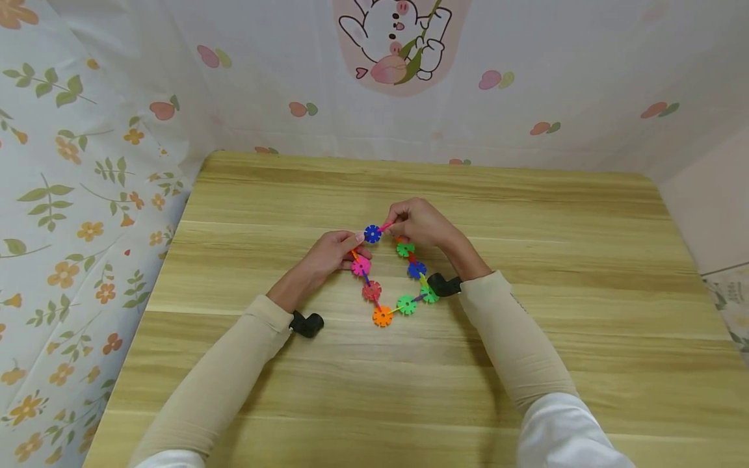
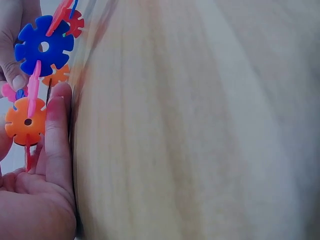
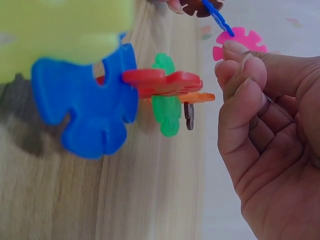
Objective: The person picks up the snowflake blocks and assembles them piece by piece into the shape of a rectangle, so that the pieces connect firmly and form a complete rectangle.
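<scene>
A chain of slotted plastic flower discs in many colours forms a loop on the table between the hands. My right hand pinches a pink disc between thumb and fingertips. A blue disc is slotted into that pink one. On the other side, my left hand grips the chain by a brown disc, its thumb tip close to the blue disc. An orange disc hangs over the left palm. Below the right hand, a green disc belongs to the chain's other side, which ends in a small brown disc.
The wood-grain table lies under both arms. Black wrist cameras stick out from the beige sleeves. A printed cloth with a rabbit and flowers hangs behind and at the left.
</scene>
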Action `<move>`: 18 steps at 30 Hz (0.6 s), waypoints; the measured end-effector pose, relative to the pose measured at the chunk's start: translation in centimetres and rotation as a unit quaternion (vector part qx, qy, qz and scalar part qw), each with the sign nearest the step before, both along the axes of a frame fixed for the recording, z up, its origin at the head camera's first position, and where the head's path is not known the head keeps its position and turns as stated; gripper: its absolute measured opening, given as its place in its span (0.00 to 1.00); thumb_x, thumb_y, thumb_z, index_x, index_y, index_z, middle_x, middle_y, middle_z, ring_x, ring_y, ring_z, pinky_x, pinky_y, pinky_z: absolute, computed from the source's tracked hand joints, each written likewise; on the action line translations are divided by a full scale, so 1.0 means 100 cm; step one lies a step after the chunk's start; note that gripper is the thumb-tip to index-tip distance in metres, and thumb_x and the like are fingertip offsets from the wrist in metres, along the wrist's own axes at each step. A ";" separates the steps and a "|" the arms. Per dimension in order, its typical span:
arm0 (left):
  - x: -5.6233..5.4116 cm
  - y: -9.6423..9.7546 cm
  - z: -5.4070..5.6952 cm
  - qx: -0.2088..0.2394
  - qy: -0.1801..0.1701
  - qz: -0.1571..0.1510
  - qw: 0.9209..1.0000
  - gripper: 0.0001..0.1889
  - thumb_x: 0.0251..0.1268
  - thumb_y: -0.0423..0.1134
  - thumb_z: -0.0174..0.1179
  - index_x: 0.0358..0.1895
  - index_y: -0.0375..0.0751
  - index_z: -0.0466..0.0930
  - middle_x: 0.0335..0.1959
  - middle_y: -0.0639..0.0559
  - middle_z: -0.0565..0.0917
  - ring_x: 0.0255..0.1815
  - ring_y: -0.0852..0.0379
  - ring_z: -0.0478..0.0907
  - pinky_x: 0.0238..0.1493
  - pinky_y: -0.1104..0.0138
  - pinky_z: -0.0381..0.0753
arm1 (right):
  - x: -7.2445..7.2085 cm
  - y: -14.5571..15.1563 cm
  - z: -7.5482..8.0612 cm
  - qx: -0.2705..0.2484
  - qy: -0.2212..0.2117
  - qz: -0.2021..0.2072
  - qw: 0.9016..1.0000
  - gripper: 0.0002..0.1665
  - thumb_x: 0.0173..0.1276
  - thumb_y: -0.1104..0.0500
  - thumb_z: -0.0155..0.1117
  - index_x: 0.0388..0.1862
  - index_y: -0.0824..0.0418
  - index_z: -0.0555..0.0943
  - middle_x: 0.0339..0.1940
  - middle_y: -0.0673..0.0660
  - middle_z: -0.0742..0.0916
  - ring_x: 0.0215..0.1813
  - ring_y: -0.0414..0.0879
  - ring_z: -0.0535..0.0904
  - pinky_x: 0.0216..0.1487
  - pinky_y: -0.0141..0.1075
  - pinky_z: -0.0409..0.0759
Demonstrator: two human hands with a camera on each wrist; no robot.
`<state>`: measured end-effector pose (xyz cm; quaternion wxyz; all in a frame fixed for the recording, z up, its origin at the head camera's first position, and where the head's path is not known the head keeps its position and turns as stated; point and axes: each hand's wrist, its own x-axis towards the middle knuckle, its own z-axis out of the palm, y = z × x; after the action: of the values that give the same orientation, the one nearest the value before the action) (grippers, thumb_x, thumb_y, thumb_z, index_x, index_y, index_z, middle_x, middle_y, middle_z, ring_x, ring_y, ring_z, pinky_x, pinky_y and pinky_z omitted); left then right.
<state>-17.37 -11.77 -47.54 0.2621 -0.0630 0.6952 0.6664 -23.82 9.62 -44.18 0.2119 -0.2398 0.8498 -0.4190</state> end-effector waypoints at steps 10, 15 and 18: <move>0.001 -0.001 0.002 0.007 -0.004 -0.005 1.000 0.20 0.78 0.45 0.47 0.56 0.31 0.76 0.42 0.41 0.86 0.35 0.60 0.83 0.37 0.69 0.84 | 0.001 -0.003 0.002 0.016 0.013 0.004 1.000 0.06 0.67 0.67 0.62 0.32 0.68 0.83 0.21 0.61 0.83 0.19 0.45 0.73 0.23 0.32 0.72; 0.002 -0.002 0.003 0.011 0.000 -0.008 1.000 0.20 0.78 0.44 0.47 0.57 0.31 0.76 0.41 0.43 0.86 0.35 0.59 0.83 0.37 0.68 0.84 | 0.002 -0.005 0.004 0.038 0.025 0.002 0.999 0.06 0.67 0.66 0.62 0.31 0.67 0.84 0.21 0.60 0.83 0.19 0.45 0.72 0.24 0.33 0.71; 0.001 -0.002 0.002 0.012 0.002 -0.010 1.000 0.19 0.78 0.44 0.47 0.57 0.31 0.76 0.39 0.45 0.86 0.36 0.59 0.83 0.38 0.68 0.84 | 0.002 -0.004 0.004 0.048 0.028 0.000 0.998 0.06 0.67 0.66 0.62 0.31 0.66 0.84 0.21 0.59 0.83 0.20 0.45 0.73 0.25 0.33 0.71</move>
<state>-17.24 -11.92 -47.38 0.2677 -0.0516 0.6885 0.6721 -23.58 9.18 -43.74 0.1995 -0.2406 0.8744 -0.3711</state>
